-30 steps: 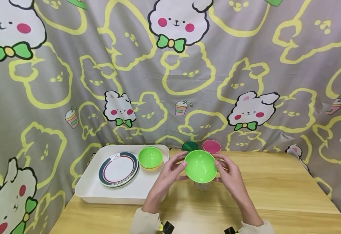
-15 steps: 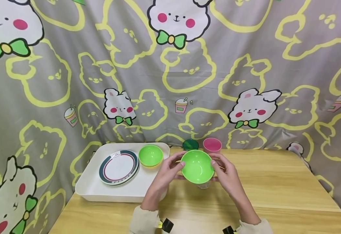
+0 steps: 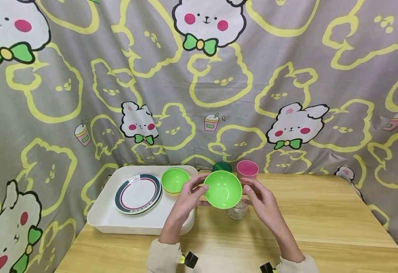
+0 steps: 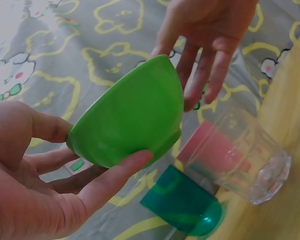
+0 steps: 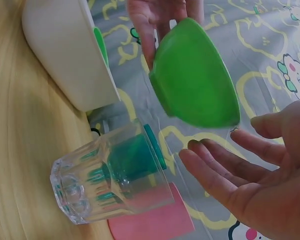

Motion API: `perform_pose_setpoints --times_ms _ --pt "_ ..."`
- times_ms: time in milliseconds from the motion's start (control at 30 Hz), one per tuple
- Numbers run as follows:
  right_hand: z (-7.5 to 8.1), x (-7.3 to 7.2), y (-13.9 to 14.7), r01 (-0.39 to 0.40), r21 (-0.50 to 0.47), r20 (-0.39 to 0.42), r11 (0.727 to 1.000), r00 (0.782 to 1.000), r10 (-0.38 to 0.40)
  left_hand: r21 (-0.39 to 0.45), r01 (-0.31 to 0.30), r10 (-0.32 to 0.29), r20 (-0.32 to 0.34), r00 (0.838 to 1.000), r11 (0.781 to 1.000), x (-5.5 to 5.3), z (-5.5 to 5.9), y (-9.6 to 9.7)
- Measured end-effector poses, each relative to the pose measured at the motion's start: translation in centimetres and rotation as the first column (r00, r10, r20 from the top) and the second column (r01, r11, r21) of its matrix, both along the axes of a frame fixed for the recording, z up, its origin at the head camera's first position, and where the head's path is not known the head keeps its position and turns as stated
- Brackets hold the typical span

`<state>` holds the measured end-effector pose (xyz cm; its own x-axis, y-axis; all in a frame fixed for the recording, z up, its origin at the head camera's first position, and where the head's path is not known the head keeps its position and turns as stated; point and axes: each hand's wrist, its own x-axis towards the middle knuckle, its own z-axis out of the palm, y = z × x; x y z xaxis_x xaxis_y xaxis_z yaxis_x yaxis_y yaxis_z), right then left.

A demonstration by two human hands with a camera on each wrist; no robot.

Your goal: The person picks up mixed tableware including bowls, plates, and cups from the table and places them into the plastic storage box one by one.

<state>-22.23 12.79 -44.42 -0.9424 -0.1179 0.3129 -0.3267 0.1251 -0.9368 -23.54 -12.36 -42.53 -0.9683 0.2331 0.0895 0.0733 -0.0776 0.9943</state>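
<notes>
Head view: lower centre, the left hand pinches the green bowl. Left wrist view: probably light, stiff, slippery plastic; rim and foot offer purchase. Right wrist view: lower right, the right hand lies loose-fingered beside the rim.

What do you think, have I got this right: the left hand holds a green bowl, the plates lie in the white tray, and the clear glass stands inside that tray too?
Not quite: the clear glass stands on the wooden table, outside the white tray, as the head view shows. The left hand does hold a green bowl, and the plates do lie in the tray.
</notes>
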Motion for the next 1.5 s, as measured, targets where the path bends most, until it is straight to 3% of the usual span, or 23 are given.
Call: perform_pose_setpoints --times_ms 167,400,600,767,1100,1300,1500 --pt "0.1 -0.3 0.1 0.054 0.046 -0.057 0.998 0.997 -0.051 0.001 -0.1 0.1 -0.002 0.995 0.995 -0.4 0.6 -1.0" --pt "-0.2 0.0 0.5 0.102 0.106 -0.023 0.989 0.995 -0.1 -0.043 -0.198 0.198 -0.006 0.98 0.979 -1.1 1.5 -2.9" --pt "-1.1 -0.3 0.8 0.06 0.185 -0.052 0.981 0.997 -0.051 -0.121 -0.246 0.246 -0.013 0.969 0.962 -1.9 2.6 -5.4" --pt "-2.0 -0.7 0.8 0.022 0.247 -0.052 0.969 0.999 -0.01 -0.169 -0.248 0.251 -0.001 0.968 0.954 -2.6 3.1 -7.1" --pt "-3.1 -0.9 0.9 -0.022 0.255 -0.002 0.967 1.0 0.023 -0.287 -0.264 0.288 0.045 0.957 0.921 -4.9 2.0 -9.1" --pt "-3.8 -1.2 0.9 -0.058 0.266 0.03 0.962 0.998 0.052 -0.369 -0.308 0.35 0.052 0.935 0.877 -5.8 1.0 -9.9" --pt "-4.3 -1.6 0.7 -0.068 0.266 0.052 0.962 0.997 0.057 -0.445 -0.304 0.351 0.025 0.936 0.842 -6.2 0.6 -10.2"
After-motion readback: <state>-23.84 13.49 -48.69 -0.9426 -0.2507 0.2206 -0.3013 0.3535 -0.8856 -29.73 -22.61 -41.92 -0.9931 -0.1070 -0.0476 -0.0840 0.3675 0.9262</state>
